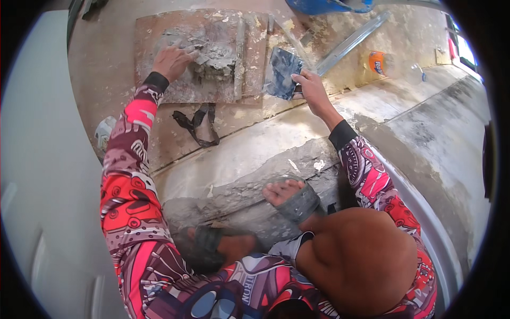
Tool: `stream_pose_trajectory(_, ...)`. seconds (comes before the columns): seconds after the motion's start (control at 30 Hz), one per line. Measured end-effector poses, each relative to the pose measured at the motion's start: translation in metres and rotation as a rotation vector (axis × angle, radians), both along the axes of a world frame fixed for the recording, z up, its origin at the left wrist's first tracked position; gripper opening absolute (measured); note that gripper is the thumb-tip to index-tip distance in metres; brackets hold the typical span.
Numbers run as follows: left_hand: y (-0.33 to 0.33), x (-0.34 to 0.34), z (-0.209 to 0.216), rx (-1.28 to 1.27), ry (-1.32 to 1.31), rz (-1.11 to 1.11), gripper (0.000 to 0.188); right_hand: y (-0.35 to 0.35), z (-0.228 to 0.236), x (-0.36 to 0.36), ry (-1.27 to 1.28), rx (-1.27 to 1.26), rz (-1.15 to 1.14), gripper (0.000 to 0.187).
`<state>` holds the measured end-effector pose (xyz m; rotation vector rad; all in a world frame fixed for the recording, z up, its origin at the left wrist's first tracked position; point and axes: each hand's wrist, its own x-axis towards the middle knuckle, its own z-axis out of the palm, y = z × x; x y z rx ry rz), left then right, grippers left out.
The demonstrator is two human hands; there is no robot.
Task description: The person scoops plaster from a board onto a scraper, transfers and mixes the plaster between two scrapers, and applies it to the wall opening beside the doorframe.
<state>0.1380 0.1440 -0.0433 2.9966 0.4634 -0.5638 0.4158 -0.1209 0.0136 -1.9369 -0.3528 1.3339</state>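
A heap of wet grey mortar (215, 58) is spread on a worn reddish-brown board (151, 32) on the floor ahead of me. My left hand (172, 63) rests at the heap's left side, its fingers reaching out onto the mortar and partly hidden in it. To the right, my right hand (311, 90) grips a flat rectangular trowel (283, 72). The trowel's dark blue-grey blade is smeared with mortar and sits just beyond the board's right edge. A narrow, mortar-coated strip (240, 56) lies along the right part of the board.
A long metal bar (353, 42) and a clear bottle with an orange label (378, 63) lie at the right. A blue container (329, 5) stands at the far edge. Black straps (199, 126) lie before the board. A pale door (37, 159) borders the left; my sandalled feet are below.
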Motion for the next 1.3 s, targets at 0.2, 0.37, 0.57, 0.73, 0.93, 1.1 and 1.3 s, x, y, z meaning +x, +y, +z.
stream_pose_trajectory(0.2, -0.028, -0.045, -0.027, -0.286, -0.428, 0.704, 0.031, -0.007, -0.032, 0.001, -0.086, 0.052, 0.129, 0.022)
stream_pose_trajectory(0.37, -0.168, -0.029, -0.052, -1.276, -0.827, 2.121, 0.029, -0.016, -0.027, 0.012, 0.038, -0.027, -0.034, 0.025)
stream_pose_trajectory(0.57, -0.169, -0.039, -0.116, -1.157, -1.320, 2.108, 0.030, 0.018, -0.025, -0.038, 0.080, 0.060, 0.070, 0.023)
stream_pose_trajectory(0.73, -0.145, 0.028, -0.082, -1.438, -1.435, 2.361, 0.028, -0.016, -0.019, 0.000, -0.026, -0.022, 0.077, 0.021)
stream_pose_trajectory(0.93, -0.046, 0.028, -0.043, -0.815, -0.935, 1.606, 0.027, -0.021, -0.031, 0.009, -0.082, -0.048, 0.144, 0.022)
stream_pose_trajectory(1.1, -0.051, 0.043, -0.029, 0.024, -0.531, 0.614, 0.032, -0.010, -0.014, 0.003, 0.025, -0.017, 0.034, 0.020)
stream_pose_trajectory(1.3, -0.049, -0.006, -0.043, 0.139, -0.124, 0.249, 0.044, -0.004, -0.006, 0.011, -0.051, -0.011, 0.115, 0.016)
